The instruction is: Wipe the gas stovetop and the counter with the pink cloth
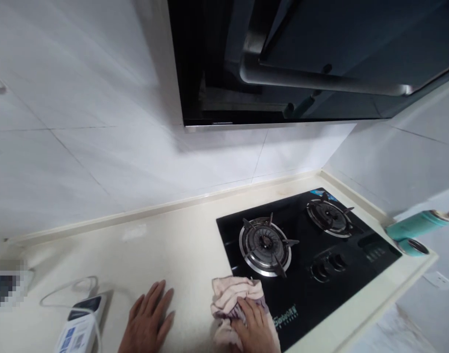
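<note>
My right hand [254, 323] grips a crumpled pale pink cloth [228, 294] with some purple patches. The cloth lies across the left front edge of a black glass gas stove [294, 279], partly on the cream countertop [180, 245]. My left hand [147, 318] rests flat on the countertop to the left of the cloth, fingers spread, holding nothing. Just beyond the cloth is the left burner [265, 245] with its metal pan support. The right burner [330, 217] sits farther back, and two control knobs [329, 266] are between them and the front edge.
A black range hood [283, 105] hangs low over the stove. Left of my left hand lies a white device [79, 326] with a cable [55, 304]. A teal cylinder [415, 225] and a teal cup [413, 246] stand at the right counter edge. Tiled walls close the back.
</note>
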A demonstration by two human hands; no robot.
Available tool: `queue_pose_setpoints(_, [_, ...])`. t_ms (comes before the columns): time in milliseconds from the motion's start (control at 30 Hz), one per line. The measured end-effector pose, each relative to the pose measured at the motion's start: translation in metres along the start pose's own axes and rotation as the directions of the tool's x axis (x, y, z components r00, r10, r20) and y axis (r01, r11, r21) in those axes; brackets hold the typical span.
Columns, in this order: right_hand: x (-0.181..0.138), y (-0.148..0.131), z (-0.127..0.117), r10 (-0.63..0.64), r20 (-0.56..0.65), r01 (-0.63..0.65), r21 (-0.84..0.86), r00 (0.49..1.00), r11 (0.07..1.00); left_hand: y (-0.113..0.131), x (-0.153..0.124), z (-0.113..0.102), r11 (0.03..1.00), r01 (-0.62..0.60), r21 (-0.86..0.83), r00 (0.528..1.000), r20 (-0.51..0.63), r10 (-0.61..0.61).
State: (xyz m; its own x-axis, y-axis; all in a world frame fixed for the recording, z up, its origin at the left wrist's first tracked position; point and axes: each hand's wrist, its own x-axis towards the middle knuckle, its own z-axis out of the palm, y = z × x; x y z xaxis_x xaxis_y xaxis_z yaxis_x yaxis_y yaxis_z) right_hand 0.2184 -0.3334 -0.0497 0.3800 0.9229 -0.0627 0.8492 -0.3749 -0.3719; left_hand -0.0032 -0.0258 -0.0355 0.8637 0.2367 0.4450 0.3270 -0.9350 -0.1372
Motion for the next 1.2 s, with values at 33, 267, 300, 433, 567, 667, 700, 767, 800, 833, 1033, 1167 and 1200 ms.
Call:
queue_pose_setpoints(33, [0.003,-0.001,0.0,0.0,0.0,0.0,0.013,1.0,1.0,0.0,0.001,0.0,1.0,-0.007,0.006,1.0,-0.006,0.007])
queue_pose_setpoints(267, [0.096,-0.036,-0.023,-0.007,-0.184,0.027,0.104,0.983,0.994,0.001,0.005,-0.008,0.999,-0.043,0.026,0.999,-0.019,0.043])
queue_pose_setpoints(300, [0.114,-0.037,-0.025,-0.015,-0.216,0.04,0.112,0.976,0.993,0.001,0.006,-0.008,0.999,-0.042,0.03,0.999,-0.017,0.043])
queue_pose_setpoints(433, [0.177,-0.031,-0.034,-0.029,-0.261,0.058,0.103,0.965,0.993,0.001,0.004,-0.009,0.998,-0.042,0.04,0.999,-0.005,0.042])
queue_pose_setpoints(567, [0.229,-0.025,-0.051,0.016,-0.218,0.005,0.098,0.976,0.995,0.0,0.003,-0.009,0.999,-0.039,0.03,0.999,-0.007,0.039])
queue_pose_setpoints(667, [0.256,-0.026,-0.066,0.119,-0.185,-0.102,0.095,0.976,0.99,0.001,0.004,-0.009,0.999,-0.039,0.02,0.999,-0.021,0.04])
queue_pose_setpoints(700, [0.261,-0.027,-0.07,0.163,-0.178,-0.149,0.09,0.97,0.985,0.001,0.004,-0.009,0.999,-0.038,0.016,0.999,-0.023,0.039])
queue_pose_setpoints(767, [0.267,-0.03,-0.076,0.231,-0.162,-0.223,0.067,0.959,0.973,0.001,0.004,-0.009,0.999,-0.032,0.009,0.999,-0.018,0.032])
queue_pose_setpoints(800, [0.267,-0.031,-0.078,0.245,-0.149,-0.24,0.052,0.958,0.969,0.001,0.003,-0.009,1.0,-0.029,0.007,0.999,-0.015,0.029])
queue_pose_setpoints(833, [0.265,-0.033,-0.079,0.244,-0.134,-0.241,0.036,0.961,0.97,0.001,0.003,-0.009,1.0,-0.028,0.009,1.0,-0.012,0.028])
queue_pose_setpoints(1033, [0.207,-0.036,-0.07,0.106,-0.085,-0.104,0.02,0.991,0.994,0.0,0.002,-0.007,0.998,-0.044,0.046,0.999,0.002,0.044])
queue_pose_setpoints(1167, [0.135,-0.037,-0.056,0.041,-0.052,-0.037,0.075,0.998,0.996,-0.002,0.003,-0.007,0.998,-0.047,0.047,0.999,-0.008,0.048])
queue_pose_setpoints(1200, [0.114,-0.036,-0.053,0.027,-0.041,-0.023,0.091,0.999,0.996,-0.002,0.003,-0.007,0.998,-0.047,0.041,0.999,-0.011,0.048])
